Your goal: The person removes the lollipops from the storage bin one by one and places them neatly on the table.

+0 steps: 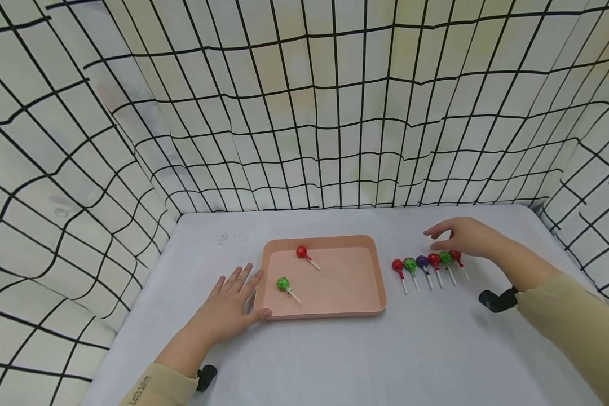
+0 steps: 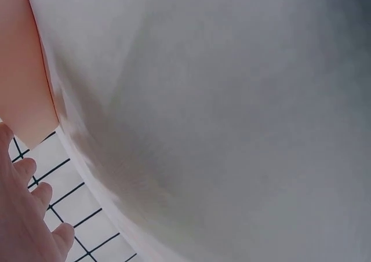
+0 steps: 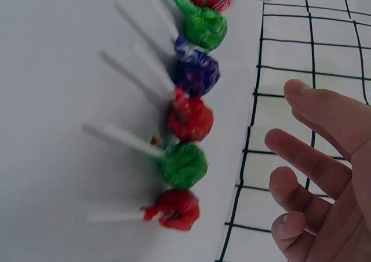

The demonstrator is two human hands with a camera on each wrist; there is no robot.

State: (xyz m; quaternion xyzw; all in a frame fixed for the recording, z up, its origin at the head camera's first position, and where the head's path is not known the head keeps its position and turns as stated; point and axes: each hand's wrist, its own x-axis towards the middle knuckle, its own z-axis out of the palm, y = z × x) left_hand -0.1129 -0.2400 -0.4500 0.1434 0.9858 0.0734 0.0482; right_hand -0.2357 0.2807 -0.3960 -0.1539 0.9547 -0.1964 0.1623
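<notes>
My left hand (image 1: 228, 307) has its fingers spread, touching the left edge of a pink rectangular tray (image 1: 335, 304). A red lollipop (image 1: 301, 252) lies in the tray's upper left part, a green lollipop (image 1: 283, 284) at its lower left. To the right of the tray, several wrapped lollipops lie in a row, among them a purple lollipop (image 1: 422, 261) and, at the right end, a red lollipop (image 3: 177, 210). Over the right end of that row hovers my right hand (image 1: 464, 235), fingers loosely bent and holding nothing. In the right wrist view it appears apart from the candies.
A white cloth (image 1: 304, 361) covers the table. White walls with a black grid (image 1: 335, 129) stand behind the table and on both sides. A black wrist camera (image 1: 498, 300) sits at the right sleeve, another black camera (image 1: 206, 378) at the left.
</notes>
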